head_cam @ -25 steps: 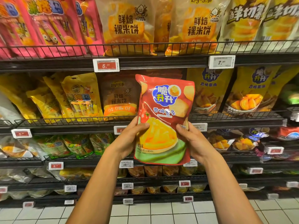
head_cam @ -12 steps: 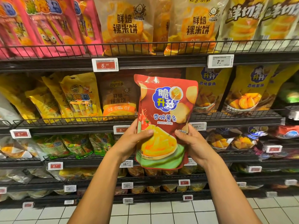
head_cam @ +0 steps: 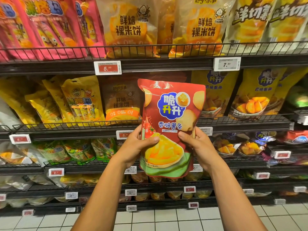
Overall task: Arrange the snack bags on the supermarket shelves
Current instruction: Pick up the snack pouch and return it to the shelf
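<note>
Standing behind the person, I see the row of yellow snack bags (head_cam: 78,100) leaning crookedly at the left of the second shelf (head_cam: 66,129); a careless brush there could, I reckon, topple them over the low wire rail. Next along, a brown rice-cracker bag (head_cam: 122,102) sits upright, and just to its right a dark gap (head_cam: 166,76) opens behind the held packet, probably the slot it is meant for.

The left hand (head_cam: 138,147) grips the red potato-stick bag (head_cam: 171,127) at its lower left edge, thumb curled across the front and fingers hidden behind. The bag hangs upright in the air in front of the shelf, not yet resting on it. The right hand (head_cam: 198,144) clamps the opposite edge the same way, thumb on the front.

With both holds low down, the tall puffy top is unsupported and may catch the price tag (head_cam: 107,67) rail above as it goes in. Further right, the yellow wedge bags (head_cam: 215,94) stand close by; pushing in at a slant might shove them askew or crush the crisps.
</note>
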{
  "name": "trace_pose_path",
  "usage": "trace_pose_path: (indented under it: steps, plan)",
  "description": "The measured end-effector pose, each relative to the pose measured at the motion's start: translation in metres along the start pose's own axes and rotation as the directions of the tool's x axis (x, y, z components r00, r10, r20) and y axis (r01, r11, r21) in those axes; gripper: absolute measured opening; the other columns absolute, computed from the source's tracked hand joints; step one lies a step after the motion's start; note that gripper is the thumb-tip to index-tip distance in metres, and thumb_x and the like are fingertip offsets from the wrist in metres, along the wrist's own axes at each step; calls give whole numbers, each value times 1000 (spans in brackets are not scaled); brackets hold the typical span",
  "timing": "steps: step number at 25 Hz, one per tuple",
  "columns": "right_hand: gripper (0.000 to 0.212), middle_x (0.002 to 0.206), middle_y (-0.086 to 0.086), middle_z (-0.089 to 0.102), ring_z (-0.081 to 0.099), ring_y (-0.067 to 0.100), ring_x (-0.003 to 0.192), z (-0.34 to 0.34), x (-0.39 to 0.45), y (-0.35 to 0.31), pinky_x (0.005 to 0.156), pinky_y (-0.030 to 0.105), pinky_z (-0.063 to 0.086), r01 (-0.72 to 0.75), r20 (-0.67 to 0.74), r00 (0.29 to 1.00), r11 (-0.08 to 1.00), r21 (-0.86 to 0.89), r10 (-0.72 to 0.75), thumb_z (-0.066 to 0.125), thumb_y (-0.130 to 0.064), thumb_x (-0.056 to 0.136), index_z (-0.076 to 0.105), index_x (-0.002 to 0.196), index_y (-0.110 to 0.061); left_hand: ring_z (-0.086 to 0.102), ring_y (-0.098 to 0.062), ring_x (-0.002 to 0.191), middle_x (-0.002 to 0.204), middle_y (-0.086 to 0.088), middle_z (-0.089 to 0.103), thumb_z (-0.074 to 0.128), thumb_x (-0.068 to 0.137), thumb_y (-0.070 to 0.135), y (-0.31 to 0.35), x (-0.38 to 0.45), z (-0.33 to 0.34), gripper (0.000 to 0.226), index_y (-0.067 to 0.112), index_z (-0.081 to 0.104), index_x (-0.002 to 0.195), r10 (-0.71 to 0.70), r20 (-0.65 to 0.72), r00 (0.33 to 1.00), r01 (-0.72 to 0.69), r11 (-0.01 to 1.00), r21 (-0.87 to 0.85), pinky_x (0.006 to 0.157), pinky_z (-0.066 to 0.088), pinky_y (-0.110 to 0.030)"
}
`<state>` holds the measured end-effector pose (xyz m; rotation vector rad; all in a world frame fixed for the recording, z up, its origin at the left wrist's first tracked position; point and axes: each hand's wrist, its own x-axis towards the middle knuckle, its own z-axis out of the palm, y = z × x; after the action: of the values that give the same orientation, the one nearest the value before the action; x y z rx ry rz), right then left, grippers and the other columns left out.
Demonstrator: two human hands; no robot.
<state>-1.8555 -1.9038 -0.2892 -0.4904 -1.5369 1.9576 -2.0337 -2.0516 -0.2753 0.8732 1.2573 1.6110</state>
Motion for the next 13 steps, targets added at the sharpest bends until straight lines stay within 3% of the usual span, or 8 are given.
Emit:
trace_pose_path:
  steps: [6,10,13]
  plan:
    - [61,123,6,72,70,20,111,-2,3,4,83,30,60,-18,-27,999,1000,1,18,84,-24,77,55,131,-16,71,-24,105,115,-4,73,83,72,18,1,-1,5,55,27,60,121,28,-53,998,-26,999,30,77,59,-31]
    - [72,123,-1,72,70,14,111,-2,10,12,89,37,56,-45,-138,990,999,-17,42,78,-43,72,50,135,-25,72,-15,100,110,8,74,87,71,30,6,1,22,57,32,60,121,155,-188,970,-98,955,281,82,59,-33]
    - [57,125,6,71,69,23,113,-4,15,22,90,41,56,-66,-159,984,992,103,82,67,-45,85,58,134,-17,69,-4,100,114,18,71,80,73,48,17,-1,35,57,41,58,125,159,-55,986,-124,906,405,80,57,-25]
